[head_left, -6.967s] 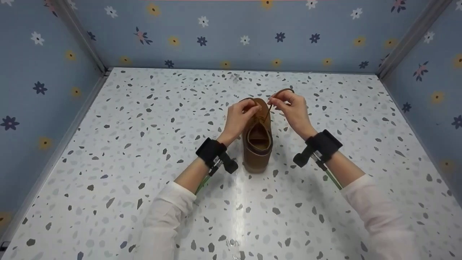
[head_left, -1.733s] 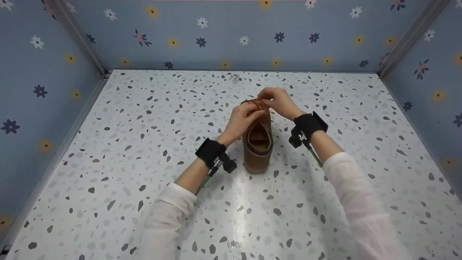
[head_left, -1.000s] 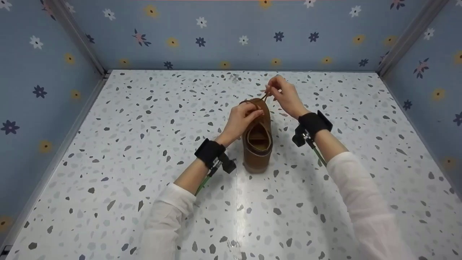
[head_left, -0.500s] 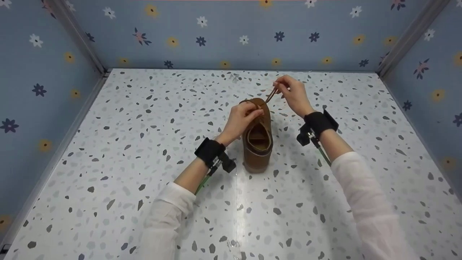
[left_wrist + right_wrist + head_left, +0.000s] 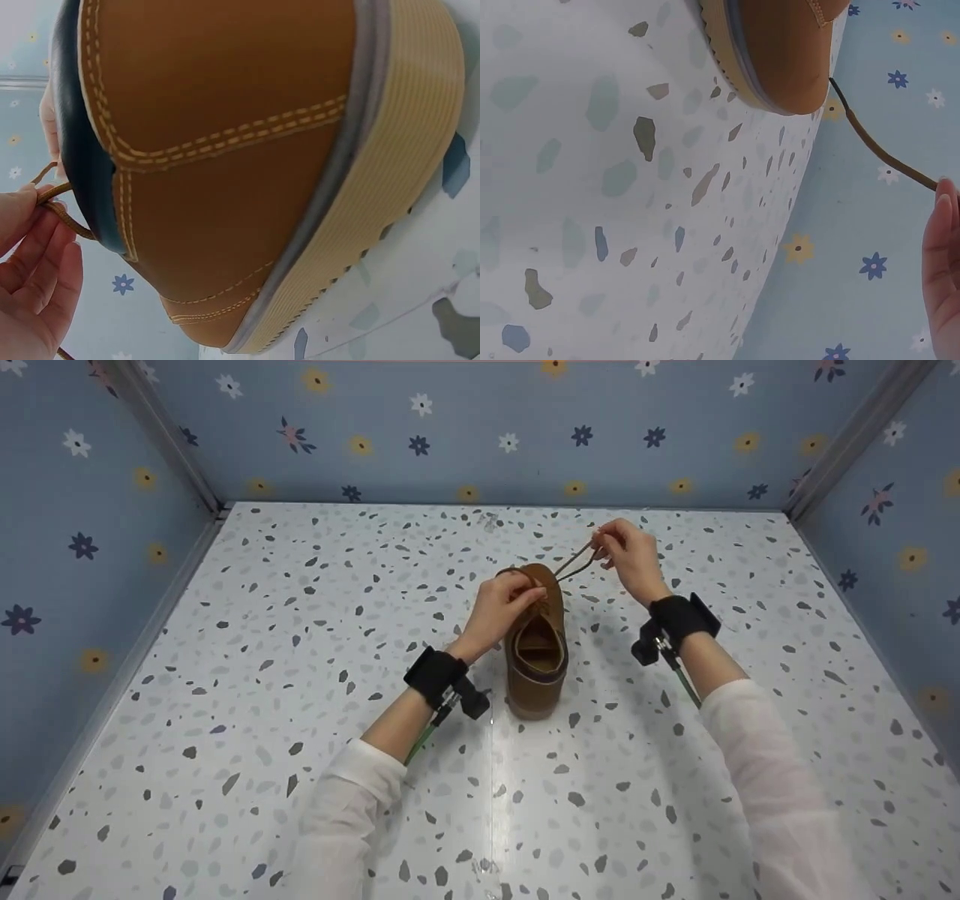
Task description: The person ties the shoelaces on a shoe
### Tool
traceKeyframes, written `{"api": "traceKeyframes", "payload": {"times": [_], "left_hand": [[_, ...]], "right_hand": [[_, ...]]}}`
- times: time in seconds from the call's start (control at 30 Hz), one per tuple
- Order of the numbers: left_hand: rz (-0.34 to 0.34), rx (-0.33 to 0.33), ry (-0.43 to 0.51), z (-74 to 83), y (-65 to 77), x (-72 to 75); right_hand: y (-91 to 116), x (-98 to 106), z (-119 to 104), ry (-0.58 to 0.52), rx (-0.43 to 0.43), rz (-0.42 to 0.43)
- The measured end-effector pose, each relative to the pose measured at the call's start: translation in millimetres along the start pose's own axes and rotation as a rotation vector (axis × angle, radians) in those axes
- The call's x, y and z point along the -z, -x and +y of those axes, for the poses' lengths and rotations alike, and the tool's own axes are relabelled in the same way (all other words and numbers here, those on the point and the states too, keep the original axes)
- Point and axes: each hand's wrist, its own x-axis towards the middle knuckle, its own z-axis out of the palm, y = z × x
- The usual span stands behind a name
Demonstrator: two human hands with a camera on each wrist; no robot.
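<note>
A brown lace-up shoe (image 5: 534,694) stands on the tabletop, toe pointing away from me, its heel nearest. Over its lacing my left hand (image 5: 493,606) pinches a brown lace between thumb and fingertips; in the left wrist view a bend of lace (image 5: 54,192) shows at the fingertips of that left hand (image 5: 37,281). Right of the toe, my right hand (image 5: 632,556) pinches shoelace, raised above the table. Two strands of shoelace (image 5: 574,557) stretch from the shoe to it. In the right wrist view one strand (image 5: 885,155) runs to its fingertips. The knot area is hidden behind my left hand.
The shoe stands on a white speckled tabletop (image 5: 300,720). Blue flowered panels (image 5: 480,427) enclose it at the back, left and right. Each wrist wears a black strap (image 5: 439,676) with a small camera.
My right hand was at the lacing beside the left, then pulled away to the back and right, drawing lace out with it. My left hand and the shoe have hardly moved.
</note>
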Motion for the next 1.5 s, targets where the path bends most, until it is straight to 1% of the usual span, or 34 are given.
{"api": "traceKeyframes", "payload": {"times": [0.07, 0.13, 0.23, 0.3, 0.37, 0.53, 0.6, 0.73, 0.8, 0.83, 0.87, 0.9, 0.93, 1.0, 1.03, 1.07, 1.1, 1.13, 1.17, 1.23, 1.27, 1.33, 1.4, 1.5], "left_hand": [[0.013, 0.003, 0.015, 6.5, 1.3, 1.6], [0.015, 0.0, 0.008, 5.8, 1.0, 1.5], [0.009, -0.014, -0.016, -3.5, -0.8, -0.7], [0.002, -0.011, -0.032, -10.7, -2.3, -2.6], [0.01, -0.002, -0.033, -11.5, -2.6, -3.1], [0.033, 0.008, -0.05, -12.5, -3.3, -3.4], [0.036, 0.004, -0.054, -12.9, -3.4, -3.4], [0.041, -0.003, -0.032, -13.5, -2.9, -3.5], [0.043, -0.005, -0.021, -14.0, -2.8, -3.7], [0.043, -0.005, -0.015, -14.1, -2.8, -3.9], [0.041, -0.005, -0.012, -14.4, -3.0, -4.1], [0.043, -0.007, -0.012, -14.6, -3.2, -4.4], [0.046, -0.008, -0.016, -14.8, -3.4, -4.6], [0.045, -0.003, -0.016, -14.1, -3.9, -4.9], [0.047, -0.002, -0.018, -13.9, -4.2, -4.8], [0.049, -0.002, -0.019, -13.6, -4.5, -4.7], [0.052, -0.002, -0.021, -12.9, -4.5, -4.5], [0.051, 0.0, -0.018, -12.1, -4.6, -4.2], [0.051, 0.0, -0.014, -10.9, -4.6, -3.8], [0.054, 0.004, -0.002, -8.1, -4.0, -2.7], [0.058, 0.009, 0.005, -5.0, -3.3, -1.8], [0.069, 0.014, 0.015, 0.8, -1.9, -0.4], [0.08, 0.021, 0.02, 6.1, -0.7, 0.5], [0.078, 0.033, 0.013, 9.6, -0.5, 1.2]], "right_hand": [[2.1, 5.2, 2.2, -0.004, -0.003, 0.016], [4.4, 10.2, 3.4, 0.011, -0.009, 0.031], [9.3, 17.0, 6.1, 0.048, -0.011, 0.045], [13.5, 21.0, 6.3, 0.042, -0.017, 0.038], [17.4, 24.5, 6.8, 0.029, -0.013, 0.029], [27.2, 32.8, 5.1, -0.097, -0.04, -0.03], [30.7, 35.6, 4.9, -0.168, -0.055, -0.061], [36.0, 39.5, 3.7, -0.31, -0.063, -0.124], [38.8, 41.4, -3.0, -0.356, -0.066, -0.159], [41.1, 42.3, -9.6, -0.374, -0.072, -0.178], [44.3, 43.4, -24.7, -0.397, -0.102, -0.202], [47.3, 44.2, -34.7, -0.41, -0.111, -0.221], [51.4, 44.6, -50.5, -0.414, -0.133, -0.23], [56.4, 45.0, -69.6, -0.423, -0.144, -0.248], [59.7, 44.7, -85.9, -0.44, -0.164, -0.256], [61.7, 44.1, -94.9, -0.442, -0.152, -0.256], [62.2, 43.1, -93.9, -0.454, -0.123, -0.256], [65.3, 42.5, -106.4, -0.457, -0.126, -0.245], [65.8, 42.2, -109.0, -0.478, -0.097, -0.253], [74.3, 41.1, -140.2, -0.462, -0.082, -0.226], [78.1, 40.6, -149.4, -0.442, -0.052, -0.211], [87.5, 40.5, -180.8, -0.426, -0.034, -0.184], [95.4, 40.6, -203.9, -0.402, -0.015, -0.167], [101.9, 41.2, -220.4, -0.433, -0.003, -0.178]]}}
